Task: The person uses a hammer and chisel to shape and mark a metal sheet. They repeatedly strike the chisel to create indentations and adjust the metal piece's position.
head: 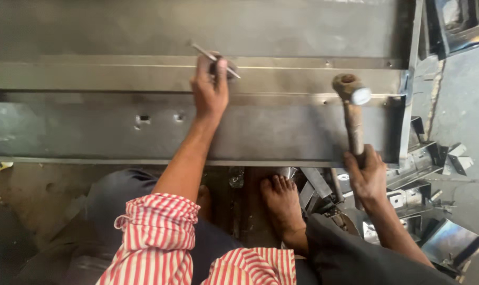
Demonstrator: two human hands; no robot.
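Two grips clamped, right hand (367, 177) on upright hammer (352, 113), left hand (210, 89) on slanted punch (214, 57).

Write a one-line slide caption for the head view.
Left hand steadies a thin metal punch on a long folded grey sheet-metal panel while the right hand holds a wooden-handled hammer.

The light is soft and fairly dim daylight, brightest at the right edge where the concrete floor (468, 105) looks pale and washed out. The long steel sheet (281, 126) carries a dull grey sheen with a thin bright line along its folded ridge, and the hammer (354, 113) head shows a small white glare spot. The lower left corner sinks into dark, slightly soft shadow.
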